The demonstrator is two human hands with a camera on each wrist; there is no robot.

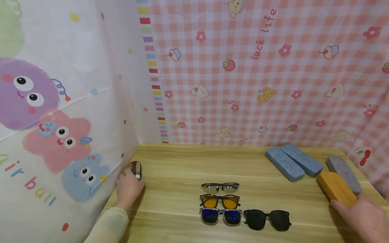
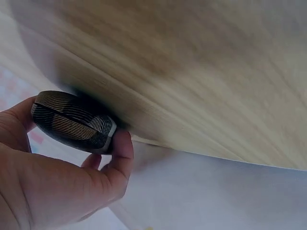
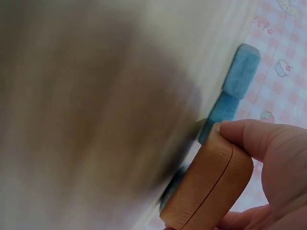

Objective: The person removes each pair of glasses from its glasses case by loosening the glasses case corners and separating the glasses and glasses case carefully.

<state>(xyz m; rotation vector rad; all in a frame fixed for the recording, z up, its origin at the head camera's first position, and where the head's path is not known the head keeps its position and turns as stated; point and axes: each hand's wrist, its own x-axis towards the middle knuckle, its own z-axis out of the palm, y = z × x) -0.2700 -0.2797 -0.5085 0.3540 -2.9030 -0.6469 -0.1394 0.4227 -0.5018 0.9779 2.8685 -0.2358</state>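
Note:
At the table's left edge my left hand (image 1: pixel 129 188) grips a dark checked glasses case (image 2: pixel 72 123). The left wrist view shows thumb and fingers at its two ends and a seam along its side. On the right, my right hand (image 1: pixel 363 216) holds an orange-yellow glasses case (image 1: pixel 335 188), closed, with the thumb on its near end in the right wrist view. A grey glasses case (image 1: pixel 344 173) lies just beyond it. Two blue glasses cases, one on the left (image 1: pixel 284 163) and one on the right (image 1: pixel 302 159), lie side by side farther back.
Near the front middle, clear-lens glasses (image 1: pixel 220 187), orange-lens glasses (image 1: pixel 220 201) and blue-lens sunglasses (image 1: pixel 221 216) form a column. Black sunglasses (image 1: pixel 267 220) lie to their right. Printed cloths hang behind the wooden table (image 1: pixel 182 162) and at its left.

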